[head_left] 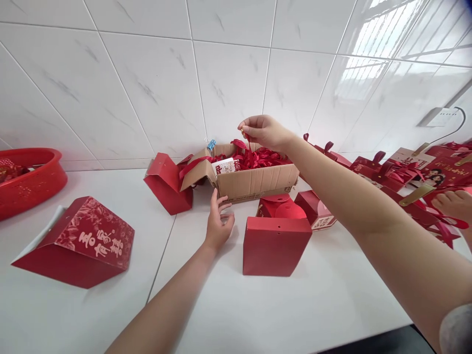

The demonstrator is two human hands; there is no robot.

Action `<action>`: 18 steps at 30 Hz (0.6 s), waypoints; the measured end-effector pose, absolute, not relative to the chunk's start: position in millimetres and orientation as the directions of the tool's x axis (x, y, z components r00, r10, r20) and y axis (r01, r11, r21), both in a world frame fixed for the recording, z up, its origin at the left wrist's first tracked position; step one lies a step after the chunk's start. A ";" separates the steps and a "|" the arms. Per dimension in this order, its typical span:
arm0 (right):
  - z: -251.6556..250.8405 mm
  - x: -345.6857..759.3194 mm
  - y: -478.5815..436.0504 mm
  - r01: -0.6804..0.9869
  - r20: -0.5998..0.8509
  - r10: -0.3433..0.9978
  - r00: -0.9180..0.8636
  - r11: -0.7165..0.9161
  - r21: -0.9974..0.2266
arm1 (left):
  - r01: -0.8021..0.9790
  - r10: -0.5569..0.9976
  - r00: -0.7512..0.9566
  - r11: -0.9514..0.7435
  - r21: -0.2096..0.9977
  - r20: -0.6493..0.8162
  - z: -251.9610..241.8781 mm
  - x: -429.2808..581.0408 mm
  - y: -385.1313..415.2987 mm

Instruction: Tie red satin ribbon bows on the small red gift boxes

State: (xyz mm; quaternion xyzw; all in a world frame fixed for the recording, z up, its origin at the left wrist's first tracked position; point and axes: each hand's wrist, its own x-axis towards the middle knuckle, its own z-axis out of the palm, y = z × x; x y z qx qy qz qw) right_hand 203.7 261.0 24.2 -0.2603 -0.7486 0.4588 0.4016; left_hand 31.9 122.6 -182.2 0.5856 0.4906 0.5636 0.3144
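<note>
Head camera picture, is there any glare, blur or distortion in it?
Head view: a bright barred reflection on the wall tiles, upper right; head view: no obvious blur on the right hand; head view: apparent wide-angle stretching, strongest toward the edges.

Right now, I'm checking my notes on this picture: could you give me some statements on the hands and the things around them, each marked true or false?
1. The right hand pinches a small red-and-gold piece above the cardboard box. True.
2. The left hand grips the blue clip. False: it holds nothing; its fingers are by the near left corner of the cardboard box.
3. The blue clip is toward the left end of the cardboard box. True.
4. The red basin stands to the right of the cardboard box. False: it is at the picture's left edge.
5. Another person's hand shows at the right edge. True.
</note>
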 end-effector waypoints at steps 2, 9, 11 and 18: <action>25.3 205.7 247.4 0.019 0.361 0.742 -0.565 0.449 -0.893 | 0.224 0.929 -0.120 -0.318 0.921 0.350 -182.1 32.2 122.4; -17.1 188.7 186.1 0.385 0.114 0.520 -0.846 0.745 -0.544 | 0.209 0.938 -0.109 -0.303 0.930 0.330 -183.1 33.2 123.9; -37.0 181.9 181.4 0.514 -0.065 0.525 -0.849 0.789 -0.336 | 0.199 0.940 -0.100 -0.301 0.933 0.325 -183.2 33.3 124.4; -82.4 171.8 214.0 0.566 -0.355 0.482 -0.801 0.803 -0.186 | 0.291 0.964 -0.079 -0.221 0.931 0.253 -183.9 32.3 124.6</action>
